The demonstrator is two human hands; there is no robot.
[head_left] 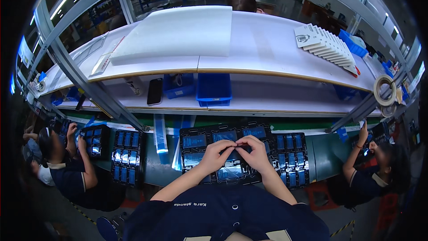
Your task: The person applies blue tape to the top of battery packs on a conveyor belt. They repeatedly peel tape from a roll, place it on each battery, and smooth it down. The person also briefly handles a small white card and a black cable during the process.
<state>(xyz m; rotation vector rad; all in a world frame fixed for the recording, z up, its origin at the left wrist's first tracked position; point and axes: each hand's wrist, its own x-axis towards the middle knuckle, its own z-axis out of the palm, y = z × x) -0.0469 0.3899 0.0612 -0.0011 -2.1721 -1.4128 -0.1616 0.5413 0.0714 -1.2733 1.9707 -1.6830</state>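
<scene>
Black glossy moulded plastic tray [209, 139] with cut-out edges lay on the dark-green flat worktop [323, 156], directly in front of the person and beneath both hands; it looked the largest of the nearby trays, broad and roughly rectangular. Just beside it on the right stood a narrower black plastic tray [290, 151] filled with small blue rectangles in rows, and apart from it on the left was another narrow black plastic tray [125, 165], filled likewise. Long translucent blue film strips [161, 142] ran down the worktop between the left tray and the central one. Over the middle of the central tray, the bare left hand [218, 152] and the bare right hand [254, 149] met, each with thumb and fingers drawn narrowly together, the fingertips touching or nearly so; whether they pinched something small could not be told. Flat blue rectangular packs [194, 141] sat in the central tray's compartments, three across the far row, their faces shiny and marked with fine pale print; the nearer ones were partly covered by the hands and forearms.
</scene>
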